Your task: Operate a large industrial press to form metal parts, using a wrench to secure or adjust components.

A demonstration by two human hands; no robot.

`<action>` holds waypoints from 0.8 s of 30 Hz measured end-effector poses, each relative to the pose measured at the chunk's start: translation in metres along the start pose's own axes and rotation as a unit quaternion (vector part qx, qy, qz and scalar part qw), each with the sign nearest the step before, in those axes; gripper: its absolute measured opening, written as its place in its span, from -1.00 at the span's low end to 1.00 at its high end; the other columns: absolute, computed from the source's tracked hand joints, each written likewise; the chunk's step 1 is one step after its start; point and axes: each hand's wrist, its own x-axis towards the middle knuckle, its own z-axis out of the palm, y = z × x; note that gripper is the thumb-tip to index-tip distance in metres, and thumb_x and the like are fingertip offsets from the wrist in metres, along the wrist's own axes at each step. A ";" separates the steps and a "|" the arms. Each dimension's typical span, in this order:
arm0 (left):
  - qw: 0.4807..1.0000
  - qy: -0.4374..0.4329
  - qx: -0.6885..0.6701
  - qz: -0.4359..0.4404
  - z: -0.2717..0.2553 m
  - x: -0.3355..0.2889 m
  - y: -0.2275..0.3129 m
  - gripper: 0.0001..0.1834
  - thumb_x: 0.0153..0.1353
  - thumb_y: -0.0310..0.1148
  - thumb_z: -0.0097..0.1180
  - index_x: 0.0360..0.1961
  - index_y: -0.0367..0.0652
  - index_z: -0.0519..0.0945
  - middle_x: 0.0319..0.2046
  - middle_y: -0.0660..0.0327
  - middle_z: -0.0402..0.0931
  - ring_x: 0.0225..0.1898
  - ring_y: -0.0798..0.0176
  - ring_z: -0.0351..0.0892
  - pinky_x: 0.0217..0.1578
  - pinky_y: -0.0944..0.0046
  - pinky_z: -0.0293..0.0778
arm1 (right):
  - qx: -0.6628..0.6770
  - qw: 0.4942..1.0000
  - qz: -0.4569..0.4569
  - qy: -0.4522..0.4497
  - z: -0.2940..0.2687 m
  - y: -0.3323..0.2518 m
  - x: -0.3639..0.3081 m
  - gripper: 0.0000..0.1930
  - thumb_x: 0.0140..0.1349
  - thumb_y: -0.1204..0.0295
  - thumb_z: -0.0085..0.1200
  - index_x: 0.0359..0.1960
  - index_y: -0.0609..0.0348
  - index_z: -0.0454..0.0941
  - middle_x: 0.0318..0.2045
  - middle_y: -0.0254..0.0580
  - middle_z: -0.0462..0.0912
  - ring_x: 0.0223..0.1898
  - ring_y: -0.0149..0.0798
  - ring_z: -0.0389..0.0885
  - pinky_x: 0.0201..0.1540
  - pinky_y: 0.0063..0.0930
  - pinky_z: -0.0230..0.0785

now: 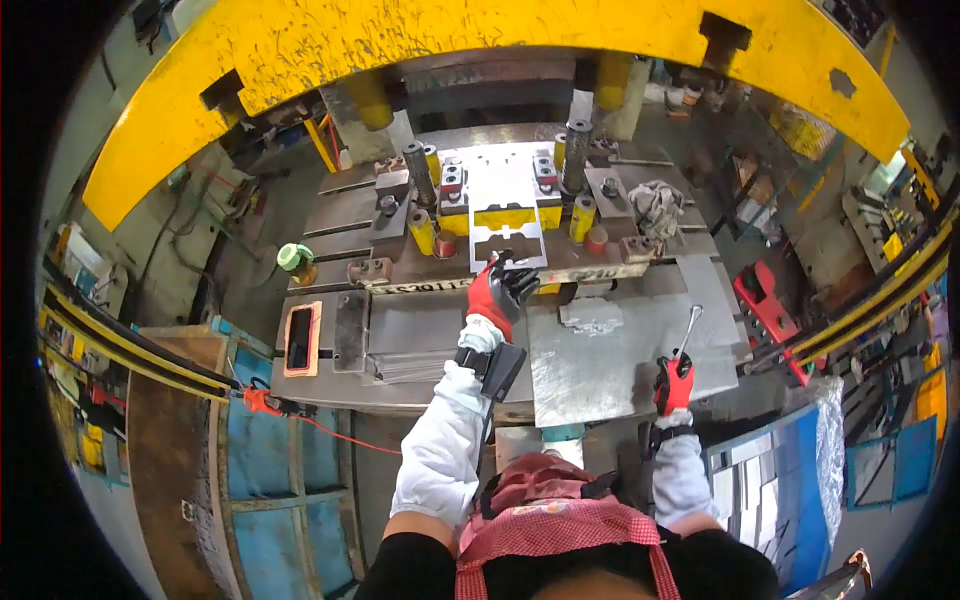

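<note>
- Our left hand (497,295) is at the near edge of the sheet (506,230); we can't tell whether it grips.
- The sheet lies just ahead (that hand is nearer), long axis running away from us.
- Our right hand (675,385), well apart, clasps a wrench (690,329).

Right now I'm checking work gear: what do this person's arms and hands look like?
Left hand and right hand wear red-and-black gloves and pale forearm sleeves, with dark straps near both wrists; the left also bears a black device.
</note>
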 end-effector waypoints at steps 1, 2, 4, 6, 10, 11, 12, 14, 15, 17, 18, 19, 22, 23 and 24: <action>1.000 -0.023 -0.003 0.015 -0.004 0.005 -0.001 -0.64 0.27 -0.08 -0.17 -0.05 -0.08 0.41 -0.22 -0.07 0.47 -0.17 -0.06 0.50 -0.10 0.01 0.45 | 0.036 0.999 -0.018 -0.014 0.014 -0.009 0.000 -0.59 0.07 0.56 0.08 0.00 0.15 0.31 -0.50 -0.26 0.52 -0.73 -0.51 0.32 -0.73 -0.60 0.19; 0.999 -0.041 -0.003 0.029 -0.016 0.008 -0.002 -0.64 0.28 -0.09 -0.17 -0.04 -0.08 0.41 -0.22 -0.07 0.47 -0.18 -0.06 0.51 -0.10 0.02 0.46 | 0.036 0.996 -0.010 -0.085 0.041 -0.038 -0.008 -0.49 0.09 0.54 0.07 0.12 0.14 0.24 -0.39 -0.21 0.55 -0.68 -0.51 0.36 -0.68 -0.61 0.25; 0.995 -0.077 0.027 0.058 -0.033 0.013 -0.009 -0.63 0.29 -0.12 -0.18 -0.03 -0.11 0.41 -0.21 -0.06 0.48 -0.18 -0.05 0.52 -0.10 0.04 0.46 | 0.027 0.977 -0.014 -0.211 0.096 -0.097 -0.013 -0.43 0.10 0.53 0.07 0.18 0.16 0.19 -0.32 -0.21 0.55 -0.56 -0.51 0.40 -0.55 -0.61 0.31; 0.984 -0.125 0.093 0.092 -0.034 0.012 -0.017 -0.63 0.29 -0.14 -0.20 -0.01 -0.14 0.40 -0.20 -0.05 0.48 -0.18 -0.04 0.52 -0.10 0.06 0.47 | -0.018 0.951 -0.039 -0.307 0.146 -0.137 0.000 -0.45 0.11 0.52 0.08 0.17 0.18 0.22 -0.29 -0.30 0.54 -0.40 -0.55 0.43 -0.40 -0.65 0.33; 0.991 -0.124 0.021 0.043 -0.033 0.002 -0.023 -0.60 0.33 -0.15 -0.28 0.03 -0.19 0.37 -0.17 0.00 0.49 -0.15 -0.01 0.52 -0.08 0.08 0.46 | -0.104 0.889 -0.110 -0.433 0.238 -0.150 0.074 -0.65 0.10 0.43 0.09 -0.05 0.24 0.42 -0.35 -0.40 0.52 -0.35 -0.56 0.42 -0.30 -0.66 0.30; 0.989 -0.142 0.002 0.030 -0.042 0.002 -0.023 -0.59 0.33 -0.15 -0.29 0.04 -0.18 0.36 -0.17 0.00 0.49 -0.14 0.00 0.51 -0.08 0.09 0.46 | -0.071 0.878 -0.029 -0.472 0.255 -0.150 0.086 -0.72 0.11 0.34 0.08 -0.17 0.18 0.47 -0.42 -0.41 0.52 -0.42 -0.56 0.44 -0.43 -0.67 0.28; 0.987 -0.157 -0.017 0.018 -0.049 -0.001 -0.022 -0.58 0.33 -0.14 -0.30 0.05 -0.18 0.36 -0.16 0.00 0.49 -0.13 0.00 0.51 -0.08 0.09 0.46 | -0.047 0.867 0.026 -0.496 0.271 -0.152 0.086 -0.79 0.12 0.28 0.07 -0.30 0.12 0.49 -0.50 -0.42 0.51 -0.50 -0.57 0.42 -0.54 -0.64 0.23; 0.986 -0.120 0.095 0.070 -0.065 -0.008 -0.022 -0.57 0.33 -0.14 -0.31 0.08 -0.17 0.34 -0.13 0.00 0.48 -0.14 0.03 0.52 -0.09 0.12 0.46 | -0.142 0.862 0.016 -0.487 0.287 -0.146 0.093 -0.83 0.12 0.28 0.06 -0.37 0.09 0.49 -0.57 -0.43 0.48 -0.55 -0.58 0.40 -0.60 -0.61 0.19; 0.974 -0.160 0.137 0.081 -0.069 -0.019 -0.016 -0.56 0.33 -0.14 -0.30 0.10 -0.17 0.33 -0.12 0.01 0.48 -0.15 0.04 0.53 -0.10 0.12 0.47 | -0.162 0.849 -0.002 -0.503 0.288 -0.140 0.093 -0.86 0.13 0.31 0.06 -0.37 0.09 0.51 -0.61 -0.45 0.47 -0.57 -0.59 0.38 -0.57 -0.64 0.19; 0.933 -0.100 0.319 0.130 -0.057 -0.062 -0.006 -0.60 0.29 -0.20 -0.17 0.07 -0.17 0.36 -0.10 0.05 0.48 -0.19 0.10 0.56 -0.15 0.15 0.50 | -0.001 0.854 0.058 -0.516 0.263 -0.129 0.077 -0.81 0.14 0.37 0.06 -0.22 0.13 0.49 -0.46 -0.47 0.48 -0.47 -0.60 0.37 -0.45 -0.69 0.21; 0.900 -0.073 0.405 0.145 -0.038 -0.085 0.000 -0.62 0.27 -0.23 -0.11 0.06 -0.17 0.37 -0.09 0.08 0.48 -0.21 0.13 0.57 -0.18 0.16 0.51 | 0.043 0.861 0.103 -0.496 0.242 -0.128 0.069 -0.78 0.14 0.39 0.06 -0.17 0.15 0.48 -0.40 -0.48 0.48 -0.43 -0.60 0.37 -0.41 -0.71 0.21; 0.851 -0.129 0.461 0.215 -0.047 -0.107 0.008 -0.66 0.23 -0.31 -0.04 0.04 -0.11 0.40 -0.07 0.11 0.48 -0.20 0.13 0.57 -0.16 0.19 0.48 | -0.004 0.855 0.080 -0.512 0.218 -0.134 0.058 -0.72 0.16 0.39 0.04 -0.10 0.18 0.42 -0.34 -0.48 0.45 -0.36 -0.60 0.37 -0.39 -0.70 0.23; 0.438 -0.053 0.863 0.247 -0.134 -0.196 0.042 -0.62 0.11 -0.35 -0.07 0.00 -0.09 0.43 -0.19 0.11 0.52 -0.22 0.05 0.54 -0.21 0.16 0.39 | -0.041 0.832 0.177 -0.524 0.141 -0.135 0.023 -0.55 0.17 0.36 0.03 0.11 0.15 0.30 -0.36 -0.41 0.51 -0.51 -0.59 0.36 -0.52 -0.66 0.23; 0.370 -0.033 0.910 0.186 -0.164 -0.232 0.051 -0.62 0.07 -0.38 -0.08 -0.03 -0.11 0.44 -0.27 0.10 0.55 -0.25 0.01 0.53 -0.24 0.14 0.37 | -0.064 0.826 0.165 -0.536 0.110 -0.117 0.024 -0.50 0.13 0.37 0.05 0.13 0.13 0.29 -0.36 -0.39 0.53 -0.50 -0.59 0.36 -0.53 -0.66 0.24; 0.393 0.022 0.917 0.065 -0.172 -0.284 0.061 -0.63 0.07 -0.38 -0.09 -0.05 -0.16 0.44 -0.24 0.01 0.53 -0.22 -0.02 0.50 -0.22 0.12 0.36 | -0.096 0.810 0.192 -0.545 0.086 -0.117 0.020 -0.46 0.09 0.39 0.06 0.16 0.11 0.27 -0.33 -0.36 0.55 -0.46 -0.59 0.38 -0.50 -0.67 0.26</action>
